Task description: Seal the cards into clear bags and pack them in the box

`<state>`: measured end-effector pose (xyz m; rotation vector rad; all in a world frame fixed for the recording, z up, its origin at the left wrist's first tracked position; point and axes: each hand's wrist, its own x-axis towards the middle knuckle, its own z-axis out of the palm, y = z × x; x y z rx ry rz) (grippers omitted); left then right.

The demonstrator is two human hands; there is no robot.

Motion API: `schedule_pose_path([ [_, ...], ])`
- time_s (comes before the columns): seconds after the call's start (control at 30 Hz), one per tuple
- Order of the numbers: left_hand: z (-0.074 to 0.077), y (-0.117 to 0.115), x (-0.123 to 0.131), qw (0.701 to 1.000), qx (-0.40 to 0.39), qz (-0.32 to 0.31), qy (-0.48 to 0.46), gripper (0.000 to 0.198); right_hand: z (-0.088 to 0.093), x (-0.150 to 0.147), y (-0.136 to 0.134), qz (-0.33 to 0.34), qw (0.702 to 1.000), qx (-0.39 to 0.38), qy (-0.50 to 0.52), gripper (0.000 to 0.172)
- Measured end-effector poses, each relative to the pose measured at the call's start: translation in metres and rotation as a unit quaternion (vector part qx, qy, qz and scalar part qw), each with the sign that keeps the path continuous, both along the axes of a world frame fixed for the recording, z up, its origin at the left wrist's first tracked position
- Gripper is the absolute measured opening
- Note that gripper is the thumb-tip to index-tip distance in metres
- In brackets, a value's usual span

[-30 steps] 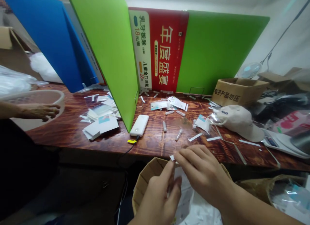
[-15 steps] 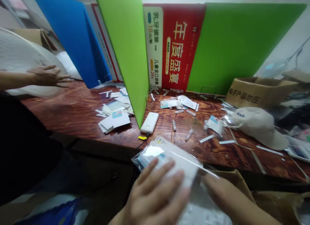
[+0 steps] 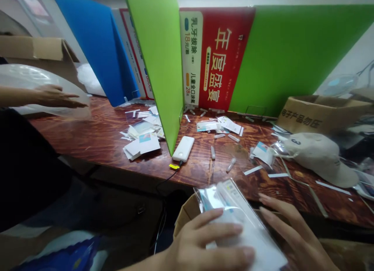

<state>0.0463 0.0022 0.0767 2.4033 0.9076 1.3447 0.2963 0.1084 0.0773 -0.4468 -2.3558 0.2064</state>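
Note:
In front of me at the bottom is a clear plastic packet [image 3: 233,205] with white and light-blue cards or boxes inside, its film shining. My left hand [image 3: 213,240] lies across it, fingers over the top face and thumb hidden, gripping it. Beside its right edge, my right hand [image 3: 292,224] has its fingers stretched and apart, holding nothing visible. Below the packet, the flap of an open cardboard carton [image 3: 187,212] shows. Motion blurs both hands somewhat.
On the wooden table [image 3: 73,134] lie a white power bank [image 3: 183,148] with a cable, paper packets [image 3: 146,140], small clear tubes [image 3: 212,152] and a cap [image 3: 318,156]. Green divider boards [image 3: 157,68] stand upright. Left, another person's hand [image 3: 58,95] rests on a big translucent bag [image 3: 35,76].
The packet has moved right and lower with my left hand. My right hand has come away from it, fingers now spread. The other person's hand has flattened the big bag.

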Motion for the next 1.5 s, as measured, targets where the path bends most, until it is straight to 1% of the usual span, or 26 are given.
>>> schedule_pose_path([
  [0.03, -0.002, 0.0, 0.004, 0.997, -0.027, -0.002, -0.074, 0.039, 0.013, -0.004, -0.004, 0.026, 1.0, -0.007, -0.013, 0.034],
  [0.07, -0.004, -0.001, 0.009, 0.983, -0.08, 0.002, -0.166, 0.034, 0.024, -0.009, -0.008, 0.052, 0.998, -0.035, -0.022, 0.027],
  [0.1, -0.007, -0.002, 0.014, 0.953, -0.154, 0.006, -0.262, 0.029, 0.034, -0.014, -0.012, 0.07, 0.994, -0.077, -0.023, 0.023],
  [0.17, -0.009, -0.005, 0.022, 0.858, -0.313, 0.006, -0.408, 0.017, 0.046, -0.023, -0.018, 0.078, 0.982, -0.169, 0.008, 0.02],
  [0.2, -0.009, -0.007, 0.025, 0.813, -0.373, 0.007, -0.448, 0.014, 0.049, -0.027, -0.02, 0.066, 0.974, -0.215, 0.022, 0.02],
  [0.23, -0.008, -0.009, 0.026, 0.779, -0.412, 0.006, -0.473, 0.013, 0.05, -0.029, -0.021, 0.047, 0.964, -0.261, 0.026, 0.018],
  [0.27, -0.006, -0.01, 0.026, 0.754, -0.441, 0.005, -0.487, 0.014, 0.05, -0.031, -0.022, 0.031, 0.952, -0.305, 0.024, 0.016],
  [0.33, 0.0, -0.012, 0.024, 0.723, -0.476, 0.004, -0.501, 0.016, 0.049, -0.032, -0.023, 0.015, 0.919, -0.394, 0.006, 0.014],
  [0.4, 0.005, -0.012, 0.02, 0.703, -0.496, -0.006, -0.509, 0.017, 0.049, -0.033, -0.022, 0.026, 0.881, -0.472, 0.013, 0.017],
  [0.47, 0.008, -0.013, 0.016, 0.693, -0.499, -0.01, -0.52, 0.019, 0.05, -0.033, -0.021, 0.061, 0.844, -0.532, 0.037, 0.02],
  [0.53, 0.009, -0.013, 0.013, 0.695, -0.492, -0.008, -0.524, 0.019, 0.05, -0.032, -0.02, 0.09, 0.812, -0.573, 0.058, 0.022],
  [0.63, 0.01, -0.014, 0.011, 0.721, -0.477, -0.022, -0.503, 0.011, 0.047, -0.026, -0.019, 0.103, 0.772, -0.622, 0.081, 0.023],
  [0.7, 0.011, -0.016, 0.009, 0.736, -0.474, -0.044, -0.482, 0.012, 0.043, -0.02, -0.019, 0.127, 0.743, -0.651, 0.091, 0.023],
  [0.77, 0.011, -0.017, 0.008, 0.745, -0.48, -0.061, -0.459, 0.013, 0.04, -0.014, -0.019, 0.151, 0.727, -0.662, 0.099, 0.02],
  [0.83, 0.01, -0.017, 0.007, 0.755, -0.484, -0.066, -0.437, 0.012, 0.038, -0.009, -0.018, 0.159, 0.722, -0.663, 0.12, 0.015],
  [0.93, 0.007, -0.013, 0.006, 0.774, -0.479, -0.063, -0.41, 0.015, 0.036, -0.006, -0.019, 0.164, 0.717, -0.663, 0.139, 0.018],
  [1.03, 0.004, -0.005, 0.008, 0.776, -0.477, -0.056, -0.409, 0.015, 0.038, -0.003, -0.021, 0.138, 0.724, -0.666, 0.119, 0.017],
  [1.1, 0.002, 0.0, 0.011, 0.754, -0.492, -0.049, -0.432, 0.011, 0.042, 0.0, -0.022, 0.116, 0.735, -0.659, 0.113, 0.017],
  [1.13, 0.0, 0.001, 0.014, 0.74, -0.499, -0.06, -0.447, 0.014, 0.043, 0.003, -0.022, 0.106, 0.745, -0.649, 0.113, 0.018],
  [1.2, -0.007, 0.003, 0.023, 0.729, -0.508, -0.094, -0.449, 0.046, 0.045, 0.009, -0.021, 0.081, 0.776, -0.617, 0.103, 0.019],
  [1.23, -0.013, 0.003, 0.028, 0.738, -0.511, -0.107, -0.427, 0.065, 0.045, 0.011, -0.02, 0.055, 0.799, -0.591, 0.097, 0.02],
  [1.27, -0.02, 0.004, 0.034, 0.761, -0.513, -0.108, -0.382, 0.08, 0.044, 0.013, -0.019, 0.02, 0.827, -0.555, 0.088, 0.023],
  [1.33, -0.036, 0.01, 0.048, 0.812, -0.524, -0.07, -0.25, 0.094, 0.04, 0.011, -0.016, -0.053, 0.892, -0.445, 0.062, 0.033],
  [1.37, -0.043, 0.014, 0.055, 0.826, -0.53, -0.046, -0.187, 0.098, 0.038, 0.008, -0.014, -0.074, 0.92, -0.381, 0.047, 0.04],
  [1.43, -0.051, 0.028, 0.067, 0.838, -0.539, -0.011, -0.081, 0.108, 0.037, 0.0, -0.008, -0.067, 0.962, -0.265, 0.024, 0.047],
  [1.5, -0.049, 0.045, 0.074, 0.847, -0.532, -0.013, 0.005, 0.112, 0.04, -0.004, -0.002, -0.043, 0.977, -0.208, 0.001, 0.043],
])
